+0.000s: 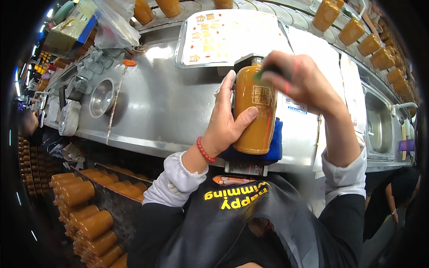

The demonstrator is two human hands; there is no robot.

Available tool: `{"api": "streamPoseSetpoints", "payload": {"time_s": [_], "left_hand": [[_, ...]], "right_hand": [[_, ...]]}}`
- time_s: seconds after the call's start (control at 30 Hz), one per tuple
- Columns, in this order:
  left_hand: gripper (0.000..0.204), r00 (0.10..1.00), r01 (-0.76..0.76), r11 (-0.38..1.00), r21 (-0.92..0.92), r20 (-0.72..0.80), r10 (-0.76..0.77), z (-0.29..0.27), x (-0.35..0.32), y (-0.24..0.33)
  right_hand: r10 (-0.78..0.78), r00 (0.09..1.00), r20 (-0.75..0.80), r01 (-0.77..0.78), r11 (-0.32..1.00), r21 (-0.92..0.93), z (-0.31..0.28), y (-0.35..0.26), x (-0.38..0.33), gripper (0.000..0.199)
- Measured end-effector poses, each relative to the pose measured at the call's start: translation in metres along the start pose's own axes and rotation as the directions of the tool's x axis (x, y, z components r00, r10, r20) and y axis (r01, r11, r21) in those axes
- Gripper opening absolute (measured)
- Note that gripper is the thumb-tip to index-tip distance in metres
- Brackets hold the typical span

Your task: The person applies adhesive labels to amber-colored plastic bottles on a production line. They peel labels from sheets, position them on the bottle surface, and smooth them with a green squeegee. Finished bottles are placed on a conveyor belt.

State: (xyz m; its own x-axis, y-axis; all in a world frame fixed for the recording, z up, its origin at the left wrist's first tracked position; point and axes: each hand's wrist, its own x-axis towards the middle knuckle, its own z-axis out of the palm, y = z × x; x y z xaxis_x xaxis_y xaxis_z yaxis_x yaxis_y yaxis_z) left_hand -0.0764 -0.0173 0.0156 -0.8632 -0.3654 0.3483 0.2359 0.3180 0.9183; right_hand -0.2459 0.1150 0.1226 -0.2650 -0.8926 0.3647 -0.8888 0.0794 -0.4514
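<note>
A brown bottle (254, 138) with a pale printed mark on its front lies tilted over a folded blue cloth (278, 139), its narrow neck pointing away from me. My left hand (223, 123) is closed round the bottle's left side, thumb across the front. Beside the bottle's upper right is my right hand (304, 80), fingers curled round a small dark green thing (264, 77). Motion blurs that green thing, and my fingers partly hide it, so its kind is unclear. It is close to the bottle's shoulder; whether it touches, I cannot tell.
Beyond the bottle, a tray (180, 58) bears a sheet of printed labels (232, 33). A metal bowl (102, 98) stands at the left of the steel counter. More brown bottles (326, 15) line the far right, others (96, 223) the lower left. At right is a sink (380, 120).
</note>
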Motion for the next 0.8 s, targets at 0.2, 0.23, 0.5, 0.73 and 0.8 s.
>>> {"api": "streamPoseSetpoints", "payload": {"time_s": [0.2, 0.23, 0.5, 0.73, 0.8], "left_hand": [[0.065, 0.871, -0.49, 0.769, 0.411, 0.207, 0.445, -0.024, 0.01, 0.007], [0.063, 0.846, -0.532, 0.693, 0.486, 0.298, 0.441, -0.027, 0.015, 0.007], [0.056, 0.767, -0.642, 0.528, 0.556, 0.467, 0.44, -0.03, 0.026, 0.024], [0.054, 0.843, -0.537, 0.704, 0.465, 0.334, 0.422, -0.019, -0.023, 0.026], [0.055, 0.884, -0.465, 0.764, 0.447, 0.198, 0.423, -0.017, -0.038, 0.021]], "right_hand": [[0.272, 0.925, -0.264, -0.233, 0.957, 0.172, 0.003, 0.0, -0.04, 0.019], [0.299, 0.918, -0.261, -0.241, 0.942, 0.233, 0.008, 0.002, -0.048, 0.019], [0.392, 0.892, -0.225, -0.306, 0.89, 0.338, 0.009, 0.001, -0.07, 0.015], [-0.08, 0.993, -0.085, 0.091, 0.987, 0.129, 0.003, -0.018, -0.033, 0.021], [-0.074, 0.996, 0.055, 0.061, 0.978, 0.199, 0.007, -0.019, -0.015, 0.019]]}}
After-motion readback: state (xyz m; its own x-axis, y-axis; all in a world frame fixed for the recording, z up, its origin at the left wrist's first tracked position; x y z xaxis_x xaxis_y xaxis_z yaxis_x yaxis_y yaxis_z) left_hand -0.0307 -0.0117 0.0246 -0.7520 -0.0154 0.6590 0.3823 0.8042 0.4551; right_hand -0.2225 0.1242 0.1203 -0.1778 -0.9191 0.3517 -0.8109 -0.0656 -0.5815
